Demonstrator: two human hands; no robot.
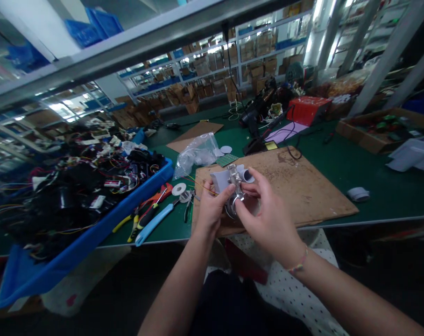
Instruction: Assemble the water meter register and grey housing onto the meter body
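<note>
Above the near edge of a brown board, both of my hands close around a silvery metal fitting with a ring-shaped lower end. My left hand grips it from the left, thumb across its middle. From the right, my right hand pinches its lower part between thumb and fingers. Behind the fitting are a pale sheet-like piece and a short white tube end; whether they are joined to it I cannot tell. Thin yellow and red wires run out beside my left fingers.
A blue tray heaped with wired parts stands left, with pliers and a white ring beside it. Behind the board lie a clear plastic bag and a green circuit board. A red box and carton stand right.
</note>
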